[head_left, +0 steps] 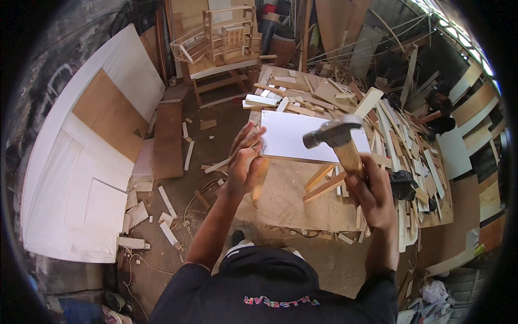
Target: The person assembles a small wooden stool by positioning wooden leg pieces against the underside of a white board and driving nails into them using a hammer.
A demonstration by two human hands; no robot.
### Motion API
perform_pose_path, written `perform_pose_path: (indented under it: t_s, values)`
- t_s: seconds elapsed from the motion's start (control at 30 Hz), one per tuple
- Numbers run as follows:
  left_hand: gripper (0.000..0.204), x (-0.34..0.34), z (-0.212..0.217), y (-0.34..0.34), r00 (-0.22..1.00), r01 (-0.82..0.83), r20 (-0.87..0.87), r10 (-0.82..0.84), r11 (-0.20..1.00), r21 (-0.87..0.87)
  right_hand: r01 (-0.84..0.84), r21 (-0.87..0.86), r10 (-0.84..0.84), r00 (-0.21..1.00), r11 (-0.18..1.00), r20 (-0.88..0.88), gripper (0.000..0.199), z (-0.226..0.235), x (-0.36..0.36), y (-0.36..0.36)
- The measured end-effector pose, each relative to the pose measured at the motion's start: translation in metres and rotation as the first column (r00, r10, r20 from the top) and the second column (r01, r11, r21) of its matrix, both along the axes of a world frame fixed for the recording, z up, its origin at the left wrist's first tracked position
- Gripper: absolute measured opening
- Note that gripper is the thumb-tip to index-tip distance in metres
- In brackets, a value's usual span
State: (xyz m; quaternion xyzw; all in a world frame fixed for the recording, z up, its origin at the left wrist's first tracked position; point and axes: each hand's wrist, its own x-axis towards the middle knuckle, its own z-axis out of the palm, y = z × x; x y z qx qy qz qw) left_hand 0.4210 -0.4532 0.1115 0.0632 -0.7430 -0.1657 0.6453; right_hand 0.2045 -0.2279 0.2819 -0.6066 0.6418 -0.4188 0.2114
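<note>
My right hand (372, 189) grips the wooden handle of a claw hammer (335, 135), its dark steel head raised above a white board (302, 137) that forms the top of a small wooden stool-like frame (324, 181). My left hand (244, 159) is at the board's left edge, fingers pinched together as if on a small nail, which is too small to make out. The frame's wooden legs show under the board.
A plywood sheet (280, 202) lies under the frame on the dirt floor. A large heap of wood offcuts (399, 135) fills the right. White panels (81, 178) lean at left. A wooden chair frame (221, 40) stands at the back. Another person (440, 110) crouches far right.
</note>
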Motion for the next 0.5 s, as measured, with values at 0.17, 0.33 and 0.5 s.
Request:
perform_pose_path:
  t_s: [0.17,0.33,0.5]
  values:
    - [0.019,0.004,-0.003,-0.016,0.970,0.242,0.010,-0.241,0.970,-0.002,0.035,0.098,-0.010,0.970,0.995,-0.241,0.028,0.022,0.024,-0.044]
    - [0.025,0.009,0.006,-0.027,0.946,0.322,0.040,-0.321,0.947,-0.010,-0.016,0.077,0.044,0.924,0.997,-0.380,0.061,0.023,0.040,-0.052]
    - [0.025,0.018,0.013,-0.047,0.909,0.404,0.112,-0.402,0.915,0.003,0.020,0.160,0.042,0.926,0.987,-0.375,0.071,0.030,0.053,-0.053]
